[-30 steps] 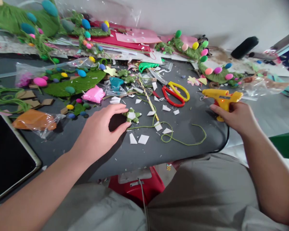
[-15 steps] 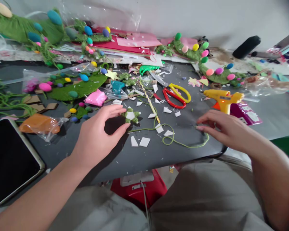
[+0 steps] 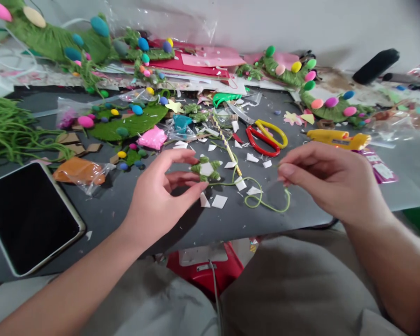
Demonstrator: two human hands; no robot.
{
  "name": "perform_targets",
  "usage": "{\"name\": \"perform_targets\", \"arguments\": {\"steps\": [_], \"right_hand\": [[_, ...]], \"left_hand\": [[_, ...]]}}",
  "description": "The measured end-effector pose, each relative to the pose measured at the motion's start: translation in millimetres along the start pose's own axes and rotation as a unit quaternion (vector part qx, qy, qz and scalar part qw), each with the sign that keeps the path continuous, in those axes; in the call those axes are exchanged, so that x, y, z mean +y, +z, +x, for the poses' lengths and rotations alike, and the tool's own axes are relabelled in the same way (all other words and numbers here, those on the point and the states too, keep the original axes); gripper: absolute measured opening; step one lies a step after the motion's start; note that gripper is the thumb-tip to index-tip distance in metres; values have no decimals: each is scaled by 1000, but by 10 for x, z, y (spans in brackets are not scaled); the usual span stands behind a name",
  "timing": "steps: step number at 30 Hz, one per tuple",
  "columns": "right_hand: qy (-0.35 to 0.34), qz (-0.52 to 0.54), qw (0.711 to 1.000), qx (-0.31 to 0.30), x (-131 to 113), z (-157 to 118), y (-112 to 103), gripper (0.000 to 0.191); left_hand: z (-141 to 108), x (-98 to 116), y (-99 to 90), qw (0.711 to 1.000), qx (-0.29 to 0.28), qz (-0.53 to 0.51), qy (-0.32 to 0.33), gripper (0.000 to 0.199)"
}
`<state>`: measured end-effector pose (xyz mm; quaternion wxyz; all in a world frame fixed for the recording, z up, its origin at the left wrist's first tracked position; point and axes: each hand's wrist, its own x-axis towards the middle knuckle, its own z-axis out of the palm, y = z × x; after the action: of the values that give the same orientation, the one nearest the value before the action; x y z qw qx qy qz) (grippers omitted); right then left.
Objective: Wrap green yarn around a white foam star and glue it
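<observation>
My left hand [image 3: 157, 191] holds a small star [image 3: 206, 168] by its left side, between curved fingers and thumb. Green yarn is wound round the star's arms, and its middle shows white. From the star a strand of green yarn [image 3: 262, 203] runs right across the table, loops once, and rises towards my right hand [image 3: 329, 179]. That hand is raised over the table with thumb and forefinger pinched together at the yarn's end; the tip of the pinch is partly hidden. White card scraps [image 3: 220, 201] and a striped stick [image 3: 231, 156] lie between the hands.
Red-and-yellow-handled scissors [image 3: 266, 137] lie beyond my right hand, beside a yellow glue gun [image 3: 336, 137]. A tablet [image 3: 31, 219] and a heap of green yarn [image 3: 10, 126] are at left. Bagged orange clay [image 3: 79, 171] sits by the tablet. Decorated green wreath pieces [image 3: 63, 39] line the back.
My right hand has come a little left and up relative to the table, drawing the yarn's loose stretch inward. My left hand still holds the star. The whole view has shifted slightly.
</observation>
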<state>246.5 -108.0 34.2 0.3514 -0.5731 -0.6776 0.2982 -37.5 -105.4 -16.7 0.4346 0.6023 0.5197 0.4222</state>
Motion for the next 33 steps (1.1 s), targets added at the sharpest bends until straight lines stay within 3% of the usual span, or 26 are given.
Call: {"name": "perform_targets", "arguments": {"steps": [5, 11, 16, 25, 33], "right_hand": [[-18, 12, 1000, -8, -187, 27, 332, 11], [-25, -30, 999, 19, -232, 8, 517, 13], [-30, -44, 998, 41, -260, -2, 577, 8], [-18, -11, 1000, 16, -214, 17, 599, 7], [-17, -18, 1000, -5, -223, 31, 577, 9]], "left_hand": [[-32, 74, 62, 993, -9, -101, -65, 45], [-51, 131, 80, 978, -48, -163, -121, 40], [-73, 128, 90, 971, -63, -182, -141, 38], [-112, 131, 93, 981, -71, -142, -116, 32], [-124, 138, 76, 946, -106, -263, -157, 15]]}}
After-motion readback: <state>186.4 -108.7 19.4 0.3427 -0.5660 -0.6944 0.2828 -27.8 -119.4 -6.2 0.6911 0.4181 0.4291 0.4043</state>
